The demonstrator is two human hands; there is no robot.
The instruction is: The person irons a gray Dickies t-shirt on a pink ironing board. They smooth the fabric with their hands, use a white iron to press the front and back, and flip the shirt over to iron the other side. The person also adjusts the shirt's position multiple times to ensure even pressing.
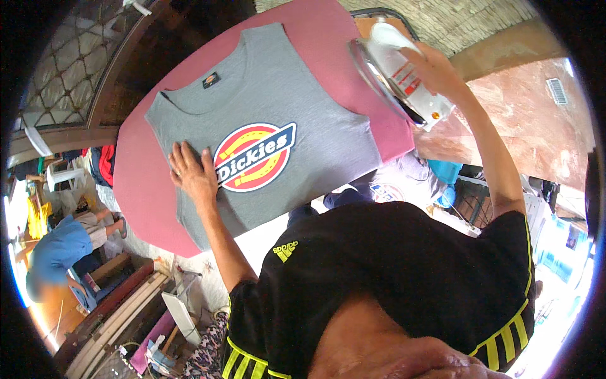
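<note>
A grey sleeveless shirt (328,120) with a round red, yellow and blue print lies spread out on a pink-covered ironing board (142,183). My left hand (193,175) rests flat on the shirt, fingers spread, just left of the print. At the board's right end, my right hand (434,71) is wrapped round the handle of a white clothes iron (388,58) with a shiny metal soleplate. The iron is tilted up on its side, apart from the shirt, its soleplate turned toward the board. Whether it touches the board's end is unclear.
Behind the iron is a dark metal frame (379,11) at the board's end. To the left, a person in a blue shirt (60,246) bends over near stacked wooden planks (117,316). A dark door with a lattice (63,69) stands at the far left.
</note>
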